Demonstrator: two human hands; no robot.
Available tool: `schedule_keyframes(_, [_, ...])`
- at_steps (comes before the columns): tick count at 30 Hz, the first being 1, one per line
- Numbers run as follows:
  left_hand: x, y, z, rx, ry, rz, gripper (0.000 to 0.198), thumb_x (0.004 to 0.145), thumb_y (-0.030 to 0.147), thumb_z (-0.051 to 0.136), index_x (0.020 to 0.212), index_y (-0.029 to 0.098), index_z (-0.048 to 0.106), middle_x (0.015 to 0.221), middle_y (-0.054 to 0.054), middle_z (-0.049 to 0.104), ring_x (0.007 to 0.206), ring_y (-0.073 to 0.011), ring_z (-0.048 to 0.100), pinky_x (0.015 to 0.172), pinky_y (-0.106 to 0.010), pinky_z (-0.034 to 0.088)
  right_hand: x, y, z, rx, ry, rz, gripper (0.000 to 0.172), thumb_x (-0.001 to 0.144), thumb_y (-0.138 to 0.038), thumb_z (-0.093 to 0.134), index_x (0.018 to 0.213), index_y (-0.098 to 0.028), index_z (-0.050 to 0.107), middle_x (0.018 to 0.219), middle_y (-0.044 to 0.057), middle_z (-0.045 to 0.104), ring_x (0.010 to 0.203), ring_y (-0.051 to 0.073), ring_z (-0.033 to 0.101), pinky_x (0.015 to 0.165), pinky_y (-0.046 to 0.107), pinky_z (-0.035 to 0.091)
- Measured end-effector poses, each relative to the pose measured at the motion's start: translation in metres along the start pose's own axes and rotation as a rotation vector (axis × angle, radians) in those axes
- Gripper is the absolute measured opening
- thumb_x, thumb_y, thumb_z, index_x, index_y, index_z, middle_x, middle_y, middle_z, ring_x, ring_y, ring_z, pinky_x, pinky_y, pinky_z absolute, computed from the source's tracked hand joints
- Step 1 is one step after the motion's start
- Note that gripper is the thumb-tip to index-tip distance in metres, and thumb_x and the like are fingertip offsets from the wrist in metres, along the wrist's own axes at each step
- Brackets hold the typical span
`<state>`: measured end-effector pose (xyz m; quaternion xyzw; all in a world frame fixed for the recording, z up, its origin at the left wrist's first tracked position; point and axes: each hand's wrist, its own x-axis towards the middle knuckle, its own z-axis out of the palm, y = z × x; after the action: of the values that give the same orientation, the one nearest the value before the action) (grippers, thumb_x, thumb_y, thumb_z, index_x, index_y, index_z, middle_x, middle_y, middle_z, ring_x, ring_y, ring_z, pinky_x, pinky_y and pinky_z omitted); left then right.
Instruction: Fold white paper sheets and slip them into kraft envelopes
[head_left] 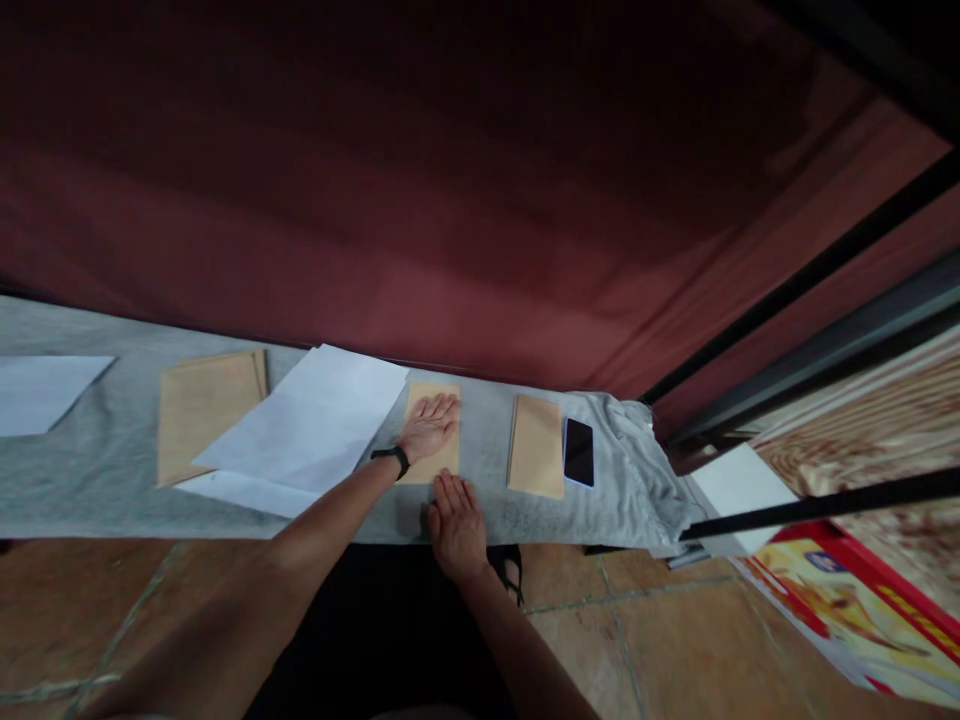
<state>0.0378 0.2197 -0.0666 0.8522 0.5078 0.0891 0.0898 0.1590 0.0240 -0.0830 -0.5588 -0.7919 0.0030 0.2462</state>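
A flat rectangle of brown kraft paper (439,462) lies on a grey cloth; whether it is an envelope or a folded sheet I cannot tell. My left hand (430,425), with a black band at the wrist, rests palm down on it, fingers stretched out. Just below, my right hand (457,525) lies flat, its fingertips at the paper's lower edge. Large white sheets (315,415) overlap to the left of my hands. Partly under them is a stack of larger brown kraft paper (202,410). To the right sits a small stack of similar brown pieces (536,445).
A phone (579,452) lies beside the small brown stack. Another white sheet (45,393) is at the far left. The narrow surface under the grey cloth (112,500) runs along a dark red panel (450,270). Black bars and a red-yellow box (847,600) stand at the right.
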Motion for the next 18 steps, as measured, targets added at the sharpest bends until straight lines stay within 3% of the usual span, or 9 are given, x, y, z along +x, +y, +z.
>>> schedule_keyframes(7, [-0.07, 0.005, 0.005, -0.023, -0.087, 0.129, 0.057, 0.107, 0.038, 0.025, 0.162, 0.025, 0.037, 0.17, -0.003, 0.033, 0.161, -0.0236, 0.02, 0.129, -0.049, 0.015, 0.001, -0.001, 0.001, -0.023, -0.029, 0.019, 0.048, 0.107, -0.029, 0.044, 0.149, -0.01, 0.056, 0.153, 0.013, 0.058, 0.145, 0.024, 0.052, 0.126, 0.042, 0.036])
schedule_keyframes(13, [-0.14, 0.011, 0.012, 0.019, 0.03, 0.116, 0.06, 0.108, 0.046, 0.025, 0.162, 0.024, 0.036, 0.17, -0.005, 0.033, 0.16, -0.021, 0.025, 0.131, -0.044, 0.014, 0.003, -0.004, -0.003, -0.051, -0.048, 0.023, 0.044, 0.106, -0.028, 0.045, 0.146, -0.016, 0.06, 0.157, 0.009, 0.055, 0.145, 0.024, 0.051, 0.126, 0.043, 0.035])
schedule_keyframes(18, [-0.171, 0.016, 0.007, 0.052, 0.057, 0.064, 0.068, 0.107, 0.055, 0.026, 0.163, 0.017, 0.034, 0.17, -0.01, 0.032, 0.159, -0.0233, 0.028, 0.13, -0.046, 0.018, 0.004, -0.007, -0.008, -0.05, -0.084, 0.055, 0.047, 0.107, -0.03, 0.045, 0.15, -0.017, 0.055, 0.159, 0.009, 0.051, 0.147, 0.024, 0.049, 0.127, 0.044, 0.033])
